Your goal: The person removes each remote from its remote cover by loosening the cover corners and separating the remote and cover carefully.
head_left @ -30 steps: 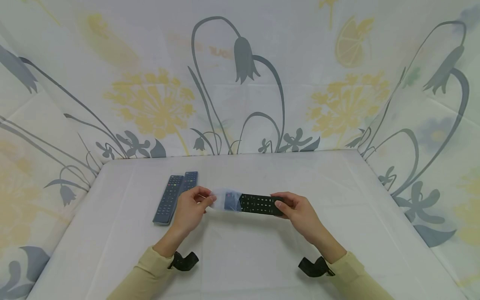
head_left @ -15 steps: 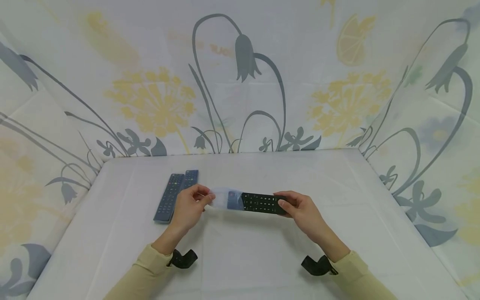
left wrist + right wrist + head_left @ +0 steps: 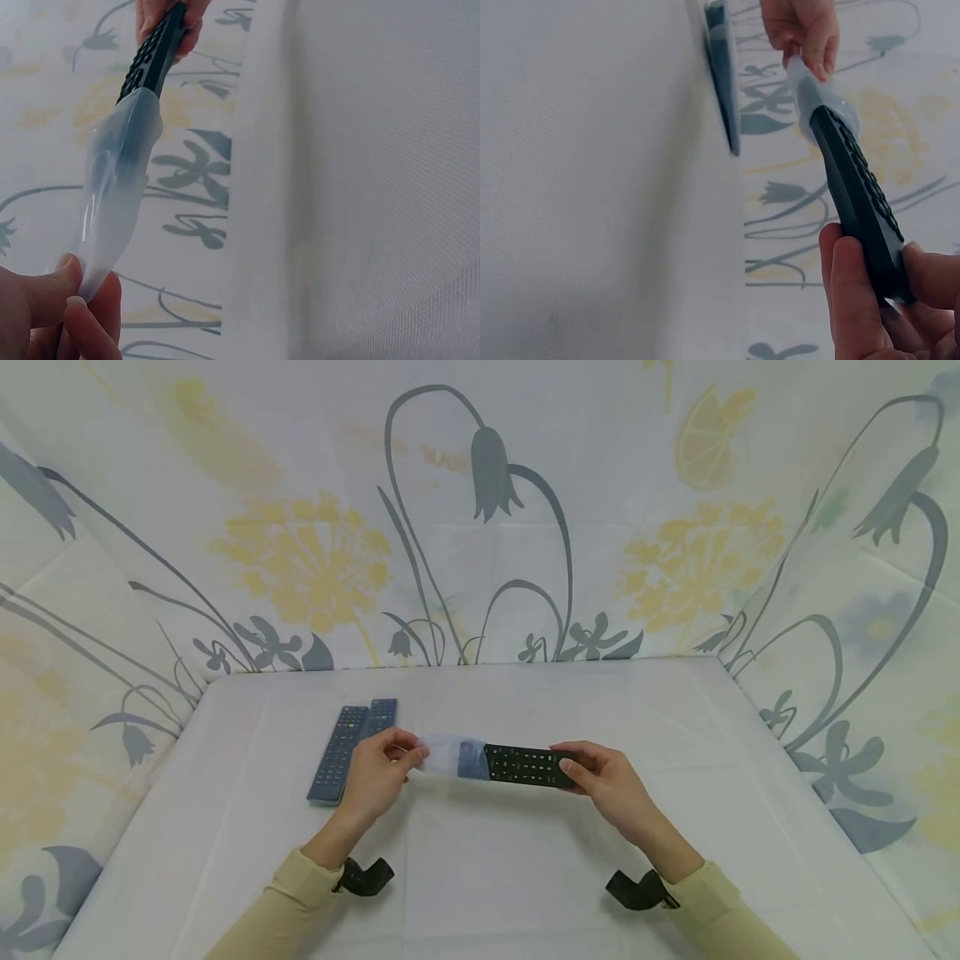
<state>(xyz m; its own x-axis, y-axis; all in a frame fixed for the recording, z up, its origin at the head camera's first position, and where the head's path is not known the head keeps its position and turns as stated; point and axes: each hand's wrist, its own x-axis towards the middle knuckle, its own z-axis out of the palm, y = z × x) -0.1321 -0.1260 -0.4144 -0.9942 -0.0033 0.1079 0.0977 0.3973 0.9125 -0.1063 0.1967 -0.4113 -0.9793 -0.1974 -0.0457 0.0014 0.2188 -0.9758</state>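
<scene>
Remotes (image 3: pixel 528 765): three, one between fingers (image 3: pixel 853 300)

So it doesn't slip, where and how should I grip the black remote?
I'd hold the black remote by its bare end, from the right, pinched front to back: that part is slim and exposed, while the translucent sleeve covers the other.

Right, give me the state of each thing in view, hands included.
Held remote: raised off the table, partly covered.
Cover: over one end of the held remote, its other end pinched.
Outer remote: lying on the table, buttons up.
Inner remote: lying beside it, partly hidden.
Left hand: pinching the cover.
Right hand: gripping the held remote.
</scene>
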